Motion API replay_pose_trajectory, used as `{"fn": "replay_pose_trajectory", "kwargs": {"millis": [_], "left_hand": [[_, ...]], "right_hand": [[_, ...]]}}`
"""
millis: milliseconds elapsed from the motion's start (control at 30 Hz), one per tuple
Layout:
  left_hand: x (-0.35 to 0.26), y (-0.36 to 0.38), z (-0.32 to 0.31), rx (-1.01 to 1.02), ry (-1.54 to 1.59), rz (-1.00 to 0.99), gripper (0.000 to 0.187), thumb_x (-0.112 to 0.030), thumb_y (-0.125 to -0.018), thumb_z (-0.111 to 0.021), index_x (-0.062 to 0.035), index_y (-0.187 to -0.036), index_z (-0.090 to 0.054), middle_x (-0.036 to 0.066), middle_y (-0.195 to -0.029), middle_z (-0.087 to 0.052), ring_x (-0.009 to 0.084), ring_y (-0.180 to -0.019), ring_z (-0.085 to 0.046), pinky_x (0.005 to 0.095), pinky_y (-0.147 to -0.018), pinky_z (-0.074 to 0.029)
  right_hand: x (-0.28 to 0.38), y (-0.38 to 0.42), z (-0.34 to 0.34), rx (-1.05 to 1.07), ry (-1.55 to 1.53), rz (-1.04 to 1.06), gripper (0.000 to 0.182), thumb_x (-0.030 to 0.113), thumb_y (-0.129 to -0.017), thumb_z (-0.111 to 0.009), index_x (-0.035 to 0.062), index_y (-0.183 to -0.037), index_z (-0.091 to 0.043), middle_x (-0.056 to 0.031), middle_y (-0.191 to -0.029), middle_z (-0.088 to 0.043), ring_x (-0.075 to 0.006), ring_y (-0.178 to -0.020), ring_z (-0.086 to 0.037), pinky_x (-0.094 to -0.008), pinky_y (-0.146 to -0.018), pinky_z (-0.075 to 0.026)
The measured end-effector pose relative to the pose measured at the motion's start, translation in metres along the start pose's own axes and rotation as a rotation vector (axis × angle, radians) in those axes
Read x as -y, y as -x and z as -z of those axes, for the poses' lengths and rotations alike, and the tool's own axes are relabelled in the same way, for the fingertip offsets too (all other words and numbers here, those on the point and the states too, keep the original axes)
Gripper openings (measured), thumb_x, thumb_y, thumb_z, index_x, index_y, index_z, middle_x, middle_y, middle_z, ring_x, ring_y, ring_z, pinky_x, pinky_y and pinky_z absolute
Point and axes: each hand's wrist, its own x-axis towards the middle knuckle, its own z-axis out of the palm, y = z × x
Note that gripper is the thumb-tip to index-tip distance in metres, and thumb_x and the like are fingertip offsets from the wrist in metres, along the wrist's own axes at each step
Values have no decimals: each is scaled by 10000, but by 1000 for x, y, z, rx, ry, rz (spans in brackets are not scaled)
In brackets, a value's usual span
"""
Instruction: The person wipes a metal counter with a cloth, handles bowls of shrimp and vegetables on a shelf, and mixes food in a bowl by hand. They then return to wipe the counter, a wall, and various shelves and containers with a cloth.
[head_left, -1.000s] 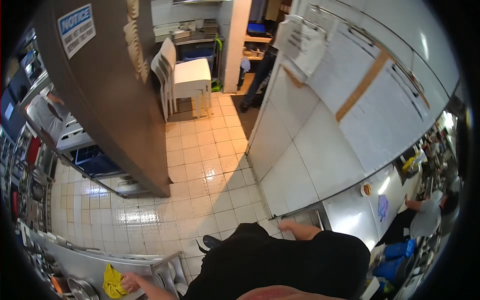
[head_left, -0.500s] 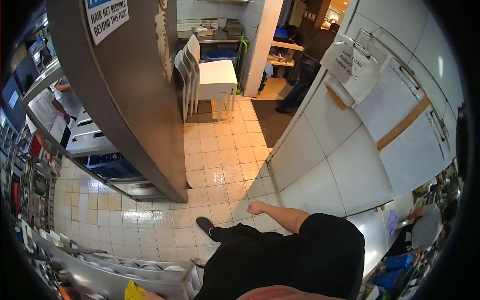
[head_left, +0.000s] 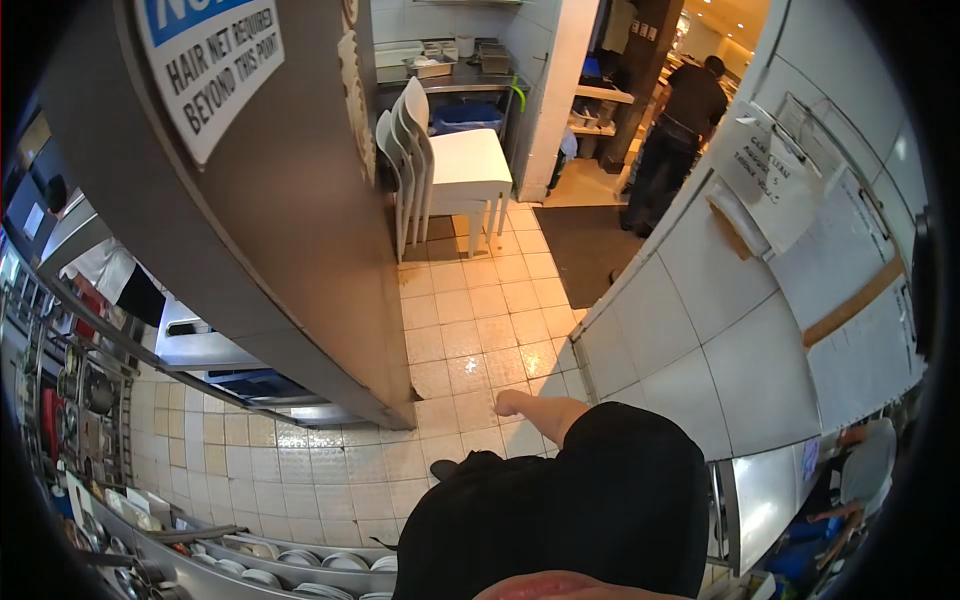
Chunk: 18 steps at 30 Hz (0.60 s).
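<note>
My right hand point(head_left: 510, 402) hangs in front of my body over the tiled floor point(head_left: 455, 375), below a short black sleeve point(head_left: 635, 440). Its fingers look curled in, and nothing shows in them. The edge of the white tiled wall point(head_left: 640, 350) is to the right of it. My left hand is out of the picture. One dark shoe point(head_left: 443, 468) shows beside my black clothing.
Stacked white chairs point(head_left: 470, 165) stand ahead, left of a dark mat point(head_left: 580, 250). A person in black point(head_left: 690, 105) is beyond the doorway. Clipboards point(head_left: 850, 260) hang at right. A brown partition point(head_left: 300, 200) bears a sign point(head_left: 220, 75). Plates point(head_left: 300, 558) fill a rack at lower left.
The view has shifted forward, and the partition sign appears larger. My left hand with something yellow has left the lower edge. The person beyond the doorway now shows more fully.
</note>
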Motion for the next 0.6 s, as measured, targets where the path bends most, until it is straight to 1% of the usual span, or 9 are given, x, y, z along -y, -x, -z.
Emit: {"fn": "replay_pose_trajectory", "kwargs": {"millis": [67,167,267,300,333,400,433,500,600], "left_hand": [[5,-3,-5,10,-2,11,506,-318,-862,-636,21,-1234,-586,219,-1316,-548,399,-1241,-491,500,-1051,-371],[59,-7,-2,27,-57,126,513,-300,-854,-651,32,-1238,-579,225,-1314,-547,402,-1245,-488,496,-1059,-366],[126,-16,-12,239,-19,163,521,-282,-846,-666,43,-1242,-571,230,-1312,-546,405,-1249,-484,492,-1066,-361],[138,-13,-14,208,17,164,524,-276,-844,-670,47,-1243,-569,232,-1312,-545,406,-1250,-483,491,-1069,-359],[159,-5,-61,-269,30,66,508,-222,-828,-684,64,-1229,-560,250,-1318,-530,415,-1270,-452,500,-1108,-320],[153,-17,-49,-102,-28,65,543,-262,-861,-669,42,-1292,-541,249,-1444,-437,409,-1373,-358,518,-1162,-259],[140,-21,-33,-71,-56,105,552,-289,-874,-648,24,-1314,-537,243,-1478,-401,419,-1394,-324,526,-1174,-242],[116,-30,-22,-31,-58,115,563,-327,-891,-618,-4,-1344,-533,234,-1517,-358,439,-1420,-275,539,-1188,-217],[115,-60,-41,18,13,-9,571,-352,-897,-601,-26,-1361,-533,228,-1526,-346,457,-1434,-240,547,-1196,-200]], "right_hand": [[39,-24,21,13,51,76,419,317,-843,-534,-36,-966,-723,-269,-949,-701,-392,-887,-694,-480,-807,-537],[82,-56,20,-252,94,437,483,395,-865,-518,-36,-948,-719,-259,-928,-705,-399,-913,-687,-481,-827,-530],[134,-43,25,-206,0,433,473,427,-862,-580,-14,-960,-720,-208,-859,-720,-308,-843,-703,-425,-774,-542],[148,-45,26,-7,33,344,441,414,-875,-584,0,-947,-717,-180,-846,-719,-247,-784,-694,-386,-721,-543],[158,-42,26,81,58,371,420,397,-892,-590,-4,-931,-708,-160,-821,-711,-220,-722,-679,-365,-679,-538],[154,-66,-1,179,-2,306,343,312,-907,-628,-22,-911,-708,-132,-854,-719,-234,-730,-677,-389,-687,-541],[152,-80,-6,263,167,373,331,302,-899,-643,-21,-915,-712,-136,-860,-717,-223,-756,-670,-381,-699,-543],[155,-73,-14,285,121,274,460,390,-959,-505,-15,-918,-720,-156,-904,-741,-252,-786,-701,-387,-738,-552],[203,-67,-16,299,135,218,405,347,-951,-528,-8,-894,-714,-143,-871,-727,-238,-761,-686,-380,-714,-544]]}}
